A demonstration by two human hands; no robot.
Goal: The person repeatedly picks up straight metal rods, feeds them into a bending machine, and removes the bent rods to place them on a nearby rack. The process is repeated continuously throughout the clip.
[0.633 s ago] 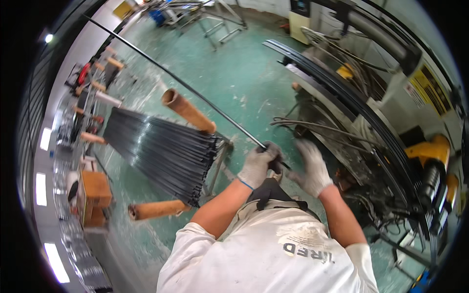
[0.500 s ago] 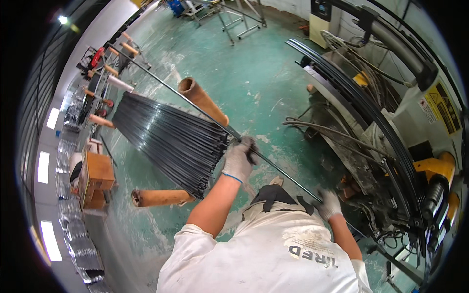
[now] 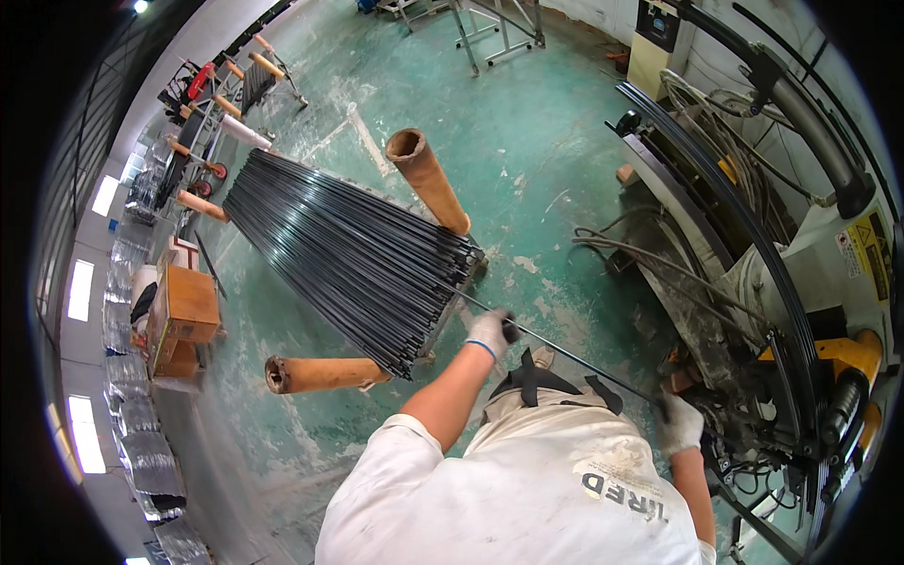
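A long, thin dark metal rod [image 3: 574, 356] slants across in front of me. My left hand [image 3: 492, 331], in a pale glove with dark fingers, is closed around it near the close end of a stack of dark rods [image 3: 344, 254]. Toward the right, my right hand [image 3: 682, 422], also gloved, grips the rod near its other end, close to the machine. The far part of the held rod merges with the stack, so its far tip cannot be told apart.
Brown tubes [image 3: 430, 186] stand out at the sides of the stack, another tube [image 3: 325, 374] at its near left. At right is a large machine [image 3: 829, 245] with bent dark bars and loose cables [image 3: 650, 252]. An orange-brown box [image 3: 191, 306] sits at left, beyond it wheeled racks.
The rod, earlier raised across the stack's right side, is now lower and in line with the stack. Both hands have shifted right, the right hand nearer the machine.
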